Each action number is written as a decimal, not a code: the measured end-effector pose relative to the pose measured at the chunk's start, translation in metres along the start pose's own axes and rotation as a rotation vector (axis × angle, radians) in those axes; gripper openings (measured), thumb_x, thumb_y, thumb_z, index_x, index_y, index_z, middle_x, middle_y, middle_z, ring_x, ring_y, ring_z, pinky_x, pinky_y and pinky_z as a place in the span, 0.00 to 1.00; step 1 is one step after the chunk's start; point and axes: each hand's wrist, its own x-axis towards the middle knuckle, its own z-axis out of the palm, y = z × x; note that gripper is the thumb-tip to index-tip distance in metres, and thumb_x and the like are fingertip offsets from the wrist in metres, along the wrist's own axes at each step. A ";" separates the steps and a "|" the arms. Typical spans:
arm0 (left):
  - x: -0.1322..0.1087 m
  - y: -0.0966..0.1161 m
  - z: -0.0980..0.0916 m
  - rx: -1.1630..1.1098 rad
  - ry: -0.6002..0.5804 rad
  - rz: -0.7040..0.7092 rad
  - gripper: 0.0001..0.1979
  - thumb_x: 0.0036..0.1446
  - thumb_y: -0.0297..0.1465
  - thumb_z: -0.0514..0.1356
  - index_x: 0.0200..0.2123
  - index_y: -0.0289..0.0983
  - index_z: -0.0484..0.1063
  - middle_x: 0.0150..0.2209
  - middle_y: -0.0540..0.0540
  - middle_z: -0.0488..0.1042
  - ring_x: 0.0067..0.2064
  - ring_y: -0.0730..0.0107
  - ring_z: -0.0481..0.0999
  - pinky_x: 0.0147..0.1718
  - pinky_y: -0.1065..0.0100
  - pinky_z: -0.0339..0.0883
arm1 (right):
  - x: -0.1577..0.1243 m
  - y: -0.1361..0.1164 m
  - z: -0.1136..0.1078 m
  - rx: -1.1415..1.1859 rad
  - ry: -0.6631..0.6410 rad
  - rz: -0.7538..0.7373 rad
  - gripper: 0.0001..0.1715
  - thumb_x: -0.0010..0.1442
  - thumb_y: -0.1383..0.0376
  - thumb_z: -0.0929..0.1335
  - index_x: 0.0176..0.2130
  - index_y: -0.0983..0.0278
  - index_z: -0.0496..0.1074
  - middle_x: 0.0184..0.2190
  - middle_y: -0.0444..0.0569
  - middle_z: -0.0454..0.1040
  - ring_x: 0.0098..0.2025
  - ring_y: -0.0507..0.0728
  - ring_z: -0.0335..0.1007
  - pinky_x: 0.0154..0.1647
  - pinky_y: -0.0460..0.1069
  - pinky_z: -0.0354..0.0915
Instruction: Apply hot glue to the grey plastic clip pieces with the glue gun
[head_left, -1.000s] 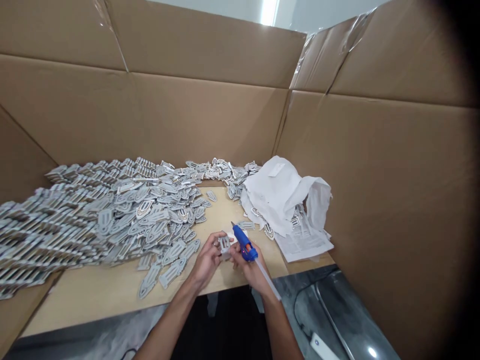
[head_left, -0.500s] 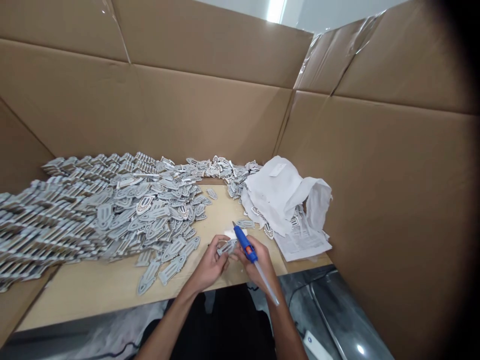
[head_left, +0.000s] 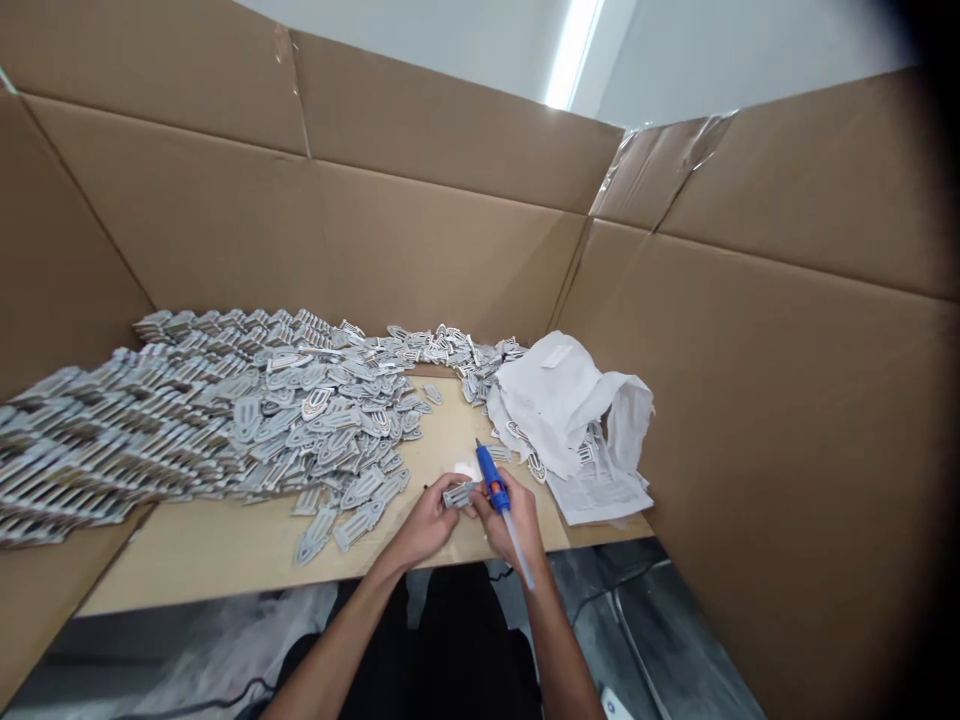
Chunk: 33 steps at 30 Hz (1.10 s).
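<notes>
My left hand (head_left: 424, 525) is closed around one end of a small grey slotted piece (head_left: 458, 494) with a pointed outline. In my right hand (head_left: 521, 520) is a blue glue gun (head_left: 491, 477), its nozzle pointing away from me. A clear glue stick (head_left: 519, 552) sticks out of its rear. The right fingertips meet the far end of the grey piece; whether they pinch it is hard to make out. Just beyond my fingers lies a small white scrap (head_left: 466, 469), partly covered. Another grey piece rests behind the gun's nozzle.
A loose heap of similar grey pieces (head_left: 322, 420) covers the left centre, beside stacked rows (head_left: 105, 430) of them. Crumpled white paper (head_left: 555, 385) lies over printed sheets (head_left: 600, 495) on the right. Tall cardboard walls (head_left: 420, 240) enclose the table (head_left: 247, 545) at the back and sides.
The camera view has tilted up and shifted left. The grey piece now lies more level between my hands. The glue gun stays in my right hand, angled slightly more upright.
</notes>
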 end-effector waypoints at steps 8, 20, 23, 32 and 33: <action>-0.003 -0.007 -0.001 -0.012 0.049 0.044 0.29 0.45 0.21 0.56 0.54 0.37 0.73 0.52 0.42 0.78 0.54 0.60 0.76 0.60 0.58 0.66 | -0.009 -0.007 0.007 0.056 -0.010 -0.070 0.11 0.61 0.57 0.71 0.35 0.62 0.72 0.27 0.43 0.74 0.27 0.54 0.68 0.30 0.46 0.63; -0.009 -0.006 -0.002 -0.057 0.097 0.002 0.18 0.57 0.35 0.64 0.50 0.35 0.77 0.39 0.44 0.79 0.43 0.60 0.77 0.44 0.62 0.70 | -0.010 -0.005 0.017 -0.154 -0.010 -0.187 0.10 0.60 0.58 0.69 0.33 0.62 0.69 0.25 0.42 0.70 0.26 0.53 0.61 0.29 0.46 0.56; -0.008 -0.011 -0.002 -0.114 0.081 -0.017 0.20 0.56 0.39 0.67 0.49 0.34 0.77 0.33 0.47 0.77 0.33 0.66 0.74 0.36 0.66 0.68 | -0.009 -0.007 0.021 -0.209 -0.003 -0.201 0.06 0.58 0.61 0.67 0.32 0.61 0.67 0.25 0.43 0.71 0.27 0.54 0.62 0.29 0.47 0.56; -0.006 -0.001 0.003 -0.211 0.125 -0.028 0.21 0.53 0.44 0.70 0.42 0.35 0.74 0.33 0.47 0.78 0.30 0.69 0.76 0.34 0.66 0.71 | -0.011 -0.007 0.029 -0.301 0.105 -0.218 0.09 0.50 0.66 0.68 0.35 0.60 0.68 0.36 0.46 0.71 0.34 0.56 0.65 0.36 0.49 0.61; -0.007 -0.001 0.003 -0.235 0.132 -0.032 0.22 0.52 0.44 0.71 0.42 0.35 0.73 0.34 0.47 0.78 0.31 0.68 0.77 0.35 0.66 0.72 | -0.011 -0.006 0.029 -0.319 0.141 -0.208 0.10 0.51 0.65 0.69 0.37 0.61 0.69 0.37 0.46 0.71 0.35 0.57 0.65 0.37 0.49 0.62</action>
